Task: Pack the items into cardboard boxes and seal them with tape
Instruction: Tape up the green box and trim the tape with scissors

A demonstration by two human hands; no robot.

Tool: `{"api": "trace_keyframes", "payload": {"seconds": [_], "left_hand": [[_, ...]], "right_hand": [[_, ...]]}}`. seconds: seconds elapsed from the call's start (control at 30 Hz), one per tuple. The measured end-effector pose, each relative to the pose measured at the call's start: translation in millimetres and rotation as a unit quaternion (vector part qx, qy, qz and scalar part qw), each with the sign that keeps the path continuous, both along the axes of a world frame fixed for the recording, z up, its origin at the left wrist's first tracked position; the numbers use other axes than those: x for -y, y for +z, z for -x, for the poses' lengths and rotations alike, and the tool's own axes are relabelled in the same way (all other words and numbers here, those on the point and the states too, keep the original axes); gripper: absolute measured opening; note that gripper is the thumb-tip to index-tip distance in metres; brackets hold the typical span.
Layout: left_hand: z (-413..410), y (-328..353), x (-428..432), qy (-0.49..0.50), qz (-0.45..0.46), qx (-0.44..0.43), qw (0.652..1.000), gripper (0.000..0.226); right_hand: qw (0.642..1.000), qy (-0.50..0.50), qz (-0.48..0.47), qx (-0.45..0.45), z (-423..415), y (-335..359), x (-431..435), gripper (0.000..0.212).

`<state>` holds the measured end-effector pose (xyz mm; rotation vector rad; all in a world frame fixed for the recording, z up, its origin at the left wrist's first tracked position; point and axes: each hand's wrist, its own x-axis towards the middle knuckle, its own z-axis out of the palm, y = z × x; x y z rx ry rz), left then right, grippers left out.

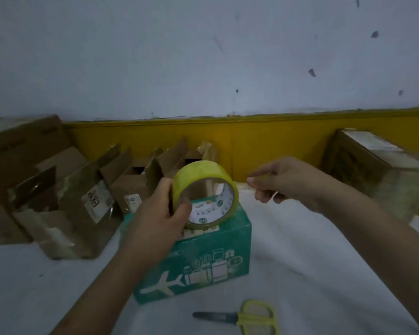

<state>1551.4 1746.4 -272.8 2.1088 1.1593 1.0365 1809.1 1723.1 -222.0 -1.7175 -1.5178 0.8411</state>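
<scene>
The sealing stage looks just begun for the green box (203,267), which stands near the middle of the white worktop (324,262), closer to its near edge. Its top seems closed, though hand and roll hide most of it, and no strip of tape can be made out across it. The left hand (155,213) grips the yellow tape (203,175) by its rim, fingers curled round the outside and thumb inside the core, holding it upright over the box's top. Whether the roll touches the box cannot be told. The right hand (283,180) hangs just right of the roll with thumb and forefinger pinched together and the other fingers curled. It may hold the tape's free end, but the blur does not show a strip, so that cannot be told. Scissors (247,316) lie closed at the near edge, in front of the box, ready for cutting. Along the far left of the worktop several brown boxes (82,197) stand with flaps up and unsealed. What they hold is too dark to see. At the far right corner a taped box (373,165) looks finished. By this showing one box is done, one is about to be taped, and the brown ones are left to close and seal.
</scene>
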Motion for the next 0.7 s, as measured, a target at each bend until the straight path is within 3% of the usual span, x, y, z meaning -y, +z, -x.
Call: {"api": "trace_keyframes", "payload": {"seconds": [0.1, 0.2, 0.3, 0.5, 0.7], "left_hand": [[-2, 5, -4, 0.014, 0.064, 0.093, 0.993, 0.042], [1, 7, -9, 0.046, 0.129, 0.176, 0.975, 0.021], [6, 6, -10, 0.054, 0.111, 0.228, 0.966, 0.011], [5, 5, -9, 0.053, 0.072, 0.173, 0.981, 0.026], [5, 5, -11, 0.025, 0.095, 0.123, 0.988, 0.021]], "right_hand": [[0.998, -0.016, -0.034, -0.045, 8, -16, -6, 0.017], [0.998, -0.015, -0.042, -0.032, 20, -23, -13, 0.024], [0.998, -0.039, -0.050, -0.008, 15, -23, -14, 0.024], [0.996, -0.045, -0.030, -0.068, 8, -44, -9, 0.021], [0.997, -0.064, -0.040, -0.018, 10, -66, -6, 0.024]]}}
